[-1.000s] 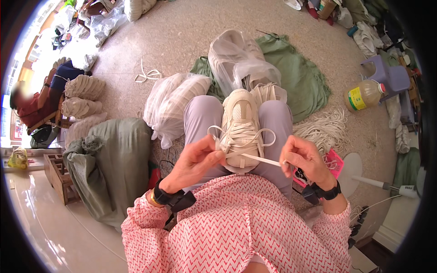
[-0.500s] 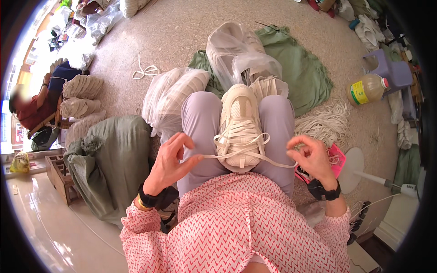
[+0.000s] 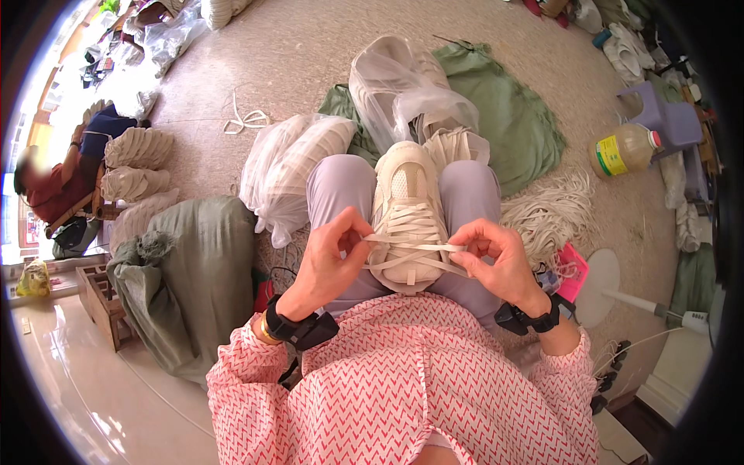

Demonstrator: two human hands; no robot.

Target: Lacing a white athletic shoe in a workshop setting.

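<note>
A cream sneaker (image 3: 405, 186) rests between my knees, its toe pointing away from me. Flat white laces cross over its tongue in several rows. My left hand (image 3: 335, 260) pinches the shoelace (image 3: 411, 246) at the left of the shoe. On the other side my right hand (image 3: 494, 260) pinches it too, thumb against forefinger. Between the two hands the lace runs nearly straight across the shoe opening. Another lace strand hangs slack just below it, nearer to me.
Clear bags of shoes (image 3: 294, 167) lie beyond my left knee, with more bagged shoes (image 3: 395, 77) ahead. Loose laces (image 3: 550, 217) are heaped at right, near a pink basket (image 3: 572, 273) and a liquid-filled jug (image 3: 626, 151). A green sack (image 3: 194, 271) stands left. A person (image 3: 58, 182) sits far left.
Both hands have moved inward to the shoe. The lace ends were drawn out wide in loops; now a lace is held straight between my fingers.
</note>
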